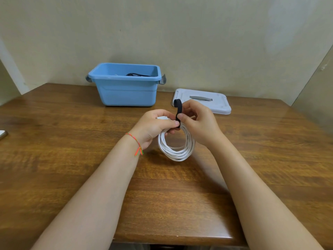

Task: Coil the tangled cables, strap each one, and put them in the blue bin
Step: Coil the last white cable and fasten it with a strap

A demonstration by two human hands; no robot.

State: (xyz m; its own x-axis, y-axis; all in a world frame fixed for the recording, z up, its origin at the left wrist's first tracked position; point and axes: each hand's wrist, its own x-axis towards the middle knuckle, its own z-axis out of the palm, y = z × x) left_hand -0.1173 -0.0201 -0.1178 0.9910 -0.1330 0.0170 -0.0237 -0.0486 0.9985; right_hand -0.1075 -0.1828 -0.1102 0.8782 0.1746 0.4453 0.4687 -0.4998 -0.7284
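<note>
- left hand (156,126) grip pinching the white cable coil (177,144) at its top, held over the bench (72,134)
- right hand (199,121) pinching the black strap (178,110) around it
- blue bin (126,87) far left

Bg is pretty plain tbh: wooden table (72,123) w/ a glossy brown top that picks up soft reflections, pushed into a corner. Pale beige wall (180,33) behind it, w/ side walls angling in on the left and right. Light's even, no hard shadows.
</note>
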